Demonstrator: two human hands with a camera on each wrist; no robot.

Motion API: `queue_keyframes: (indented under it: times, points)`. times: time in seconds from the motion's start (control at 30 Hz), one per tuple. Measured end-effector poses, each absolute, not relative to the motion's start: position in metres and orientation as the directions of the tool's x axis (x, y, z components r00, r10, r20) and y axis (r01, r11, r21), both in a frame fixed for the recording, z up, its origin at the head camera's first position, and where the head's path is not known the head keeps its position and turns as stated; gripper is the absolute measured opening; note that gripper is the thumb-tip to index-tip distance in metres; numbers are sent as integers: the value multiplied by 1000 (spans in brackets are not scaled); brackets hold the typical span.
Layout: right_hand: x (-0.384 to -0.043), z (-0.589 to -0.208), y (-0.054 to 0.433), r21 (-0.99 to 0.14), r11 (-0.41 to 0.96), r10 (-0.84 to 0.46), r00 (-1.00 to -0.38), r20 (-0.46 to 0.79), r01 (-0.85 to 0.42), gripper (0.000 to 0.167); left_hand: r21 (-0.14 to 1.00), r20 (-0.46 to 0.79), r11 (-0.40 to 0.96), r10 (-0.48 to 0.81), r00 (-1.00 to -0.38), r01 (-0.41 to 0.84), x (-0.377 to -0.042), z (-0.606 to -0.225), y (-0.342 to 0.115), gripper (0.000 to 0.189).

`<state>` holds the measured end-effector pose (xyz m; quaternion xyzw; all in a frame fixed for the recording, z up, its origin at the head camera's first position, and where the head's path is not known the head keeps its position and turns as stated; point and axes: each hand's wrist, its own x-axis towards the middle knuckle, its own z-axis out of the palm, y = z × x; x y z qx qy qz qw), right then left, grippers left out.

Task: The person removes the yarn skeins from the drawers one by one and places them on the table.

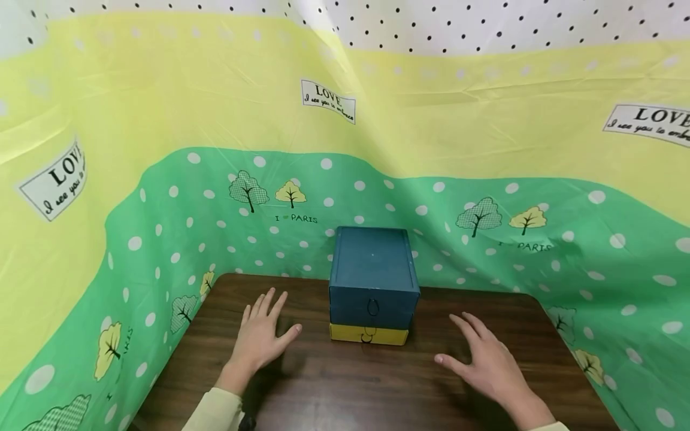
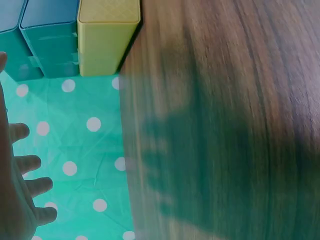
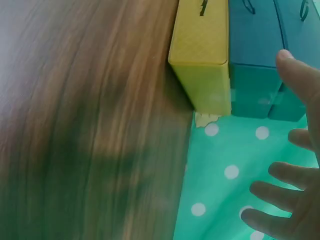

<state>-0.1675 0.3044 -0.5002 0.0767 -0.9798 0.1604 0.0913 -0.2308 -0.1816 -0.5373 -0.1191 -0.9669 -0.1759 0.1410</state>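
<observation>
A stack of drawer boxes stands near the back of the table, blue above and yellow at the bottom. In the right wrist view, dark loop pulls show on the fronts of the yellow box and two blue boxes. My left hand hovers to the left of the stack, fingers spread and holding nothing. On the other side, my right hand is held out with its fingers extended, also apart from the boxes. The left wrist view shows the yellow box from its side.
The dark wooden table has rounded back corners. Behind and beside it hangs a green, yellow and white curtain with dots, trees and printed words. Shadows of the hands fall on the tabletop.
</observation>
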Motion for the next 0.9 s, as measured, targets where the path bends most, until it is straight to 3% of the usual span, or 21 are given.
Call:
queue_keyframes:
  times: [0.27, 0.9]
  points:
    - [-167, -489, 290, -396, 902, -82, -970, 229, -170, 95, 412, 313, 869, 148, -938, 275, -230, -534, -174, 84]
    - [-166, -477, 259, -499, 831, -58, -932, 359, -244, 52, 658, 327, 693, 90, -941, 294, -236, -519, -144, 65]
